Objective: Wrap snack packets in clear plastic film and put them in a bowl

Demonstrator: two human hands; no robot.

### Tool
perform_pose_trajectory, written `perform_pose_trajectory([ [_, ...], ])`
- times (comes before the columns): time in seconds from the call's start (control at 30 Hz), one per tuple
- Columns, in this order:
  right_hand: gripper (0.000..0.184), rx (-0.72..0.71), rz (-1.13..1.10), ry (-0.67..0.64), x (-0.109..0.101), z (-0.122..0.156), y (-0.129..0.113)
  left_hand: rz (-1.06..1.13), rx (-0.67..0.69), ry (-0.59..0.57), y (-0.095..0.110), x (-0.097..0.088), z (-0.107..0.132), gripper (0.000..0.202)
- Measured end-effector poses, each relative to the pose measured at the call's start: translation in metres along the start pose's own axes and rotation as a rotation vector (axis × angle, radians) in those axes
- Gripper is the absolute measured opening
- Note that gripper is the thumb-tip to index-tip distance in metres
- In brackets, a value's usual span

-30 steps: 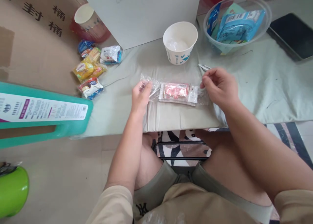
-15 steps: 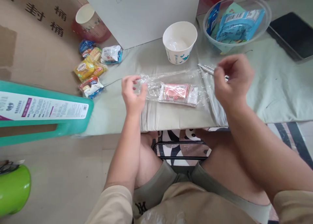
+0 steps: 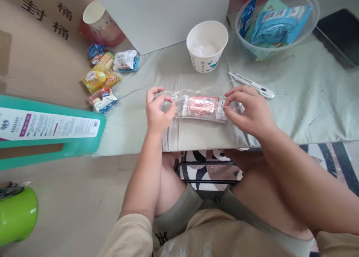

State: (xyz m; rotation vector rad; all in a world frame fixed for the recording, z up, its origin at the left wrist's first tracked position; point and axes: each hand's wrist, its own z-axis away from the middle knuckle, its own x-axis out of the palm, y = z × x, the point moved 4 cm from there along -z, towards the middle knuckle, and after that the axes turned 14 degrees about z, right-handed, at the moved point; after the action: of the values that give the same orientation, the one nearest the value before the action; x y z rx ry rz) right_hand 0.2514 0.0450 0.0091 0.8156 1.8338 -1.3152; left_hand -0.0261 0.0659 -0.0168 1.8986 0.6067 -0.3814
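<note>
A small pink snack packet (image 3: 202, 107) lies wrapped in clear plastic film (image 3: 179, 100) on the pale green cloth (image 3: 303, 100), right in front of me. My left hand (image 3: 157, 111) pinches the film's left end between thumb and fingers. My right hand (image 3: 248, 109) pinches the film's right end beside the packet. Both hands rest low on the cloth near its front edge.
A white paper bowl (image 3: 206, 44) stands behind the packet, a utility knife (image 3: 251, 85) to its right. A clear bowl (image 3: 277, 21) holds blue packets. Several snack packets (image 3: 103, 77) lie at the left, near a teal stool (image 3: 50, 128) and a paper cup (image 3: 97, 16).
Half a second ago both hands were raised and spread, stretching the film wide. Now they have come down and inward, gathering the film close round the packet.
</note>
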Motion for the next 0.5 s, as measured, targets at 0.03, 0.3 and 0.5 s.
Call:
perform_pose_trajectory([
  [0.03, 0.007, -0.026, -0.03, -0.007, -0.003, 0.002, -0.003, -0.001, 0.038, 0.024, 0.004, -0.004, 0.001, 0.003],
  [0.3, 0.04, -0.259, -0.137, -0.397, 0.001, 0.019, -0.021, -0.022, 0.19, -0.01, 0.025, -0.021, 0.017, 0.007],
  [0.5, 0.029, -0.432, -0.028, -0.635, 0.013, 0.026, -0.032, 0.048, 0.355, -0.148, 0.049, -0.017, 0.03, 0.011],
])
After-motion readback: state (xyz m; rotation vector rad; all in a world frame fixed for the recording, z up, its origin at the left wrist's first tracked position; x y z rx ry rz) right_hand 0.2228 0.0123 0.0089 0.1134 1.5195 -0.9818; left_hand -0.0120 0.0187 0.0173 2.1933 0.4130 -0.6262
